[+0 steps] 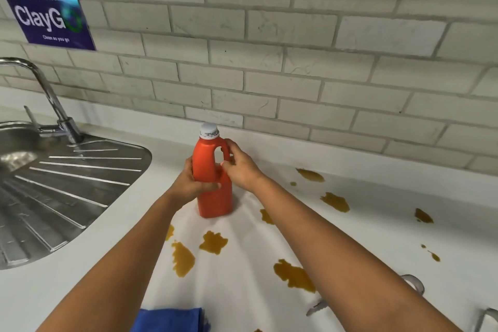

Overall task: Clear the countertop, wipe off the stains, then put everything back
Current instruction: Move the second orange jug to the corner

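An orange bottle (213,170) with a white cap and a moulded handle stands upright on the white countertop (377,197). My left hand (192,183) wraps around its body from the left. My right hand (239,167) has its fingers on the handle at the right side. Several brown stains (213,242) lie spread over the countertop in front of and to the right of the bottle. A blue cloth (169,319) lies at the near edge, partly under my left forearm.
A steel sink with a ribbed drainboard (67,191) and a tap (54,100) fills the left side. A tiled wall (296,62) rises behind the counter, with a blue sign (48,13) on it. Clear or metal objects (415,281) peek out near my right forearm.
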